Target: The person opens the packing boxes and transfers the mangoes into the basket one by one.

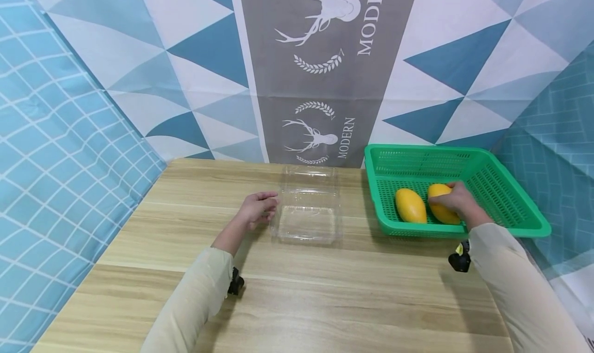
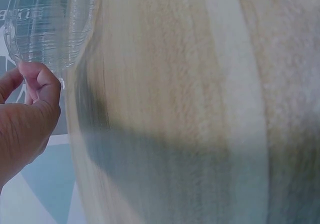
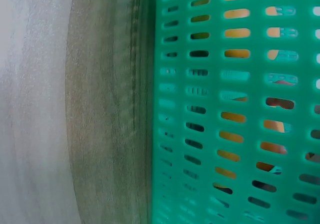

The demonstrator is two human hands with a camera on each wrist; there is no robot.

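A clear plastic clamshell box lies on the table with its lid folded back toward the wall. My left hand is at the box's left edge; in the left wrist view, thumb and curled index finger pinch the rim of the clear box. To the right, a green plastic basket contains two yellow mangoes. My right hand reaches into it and grips the right mango, fingers over its top and side. The left mango lies beside it, untouched. In the right wrist view the basket wall hides most of the hand.
The wooden table reaches back to a wall covered with a patterned cloth. Blue grid-patterned cloth borders the left side. The basket's front rim stands between the right forearm and the mangoes.
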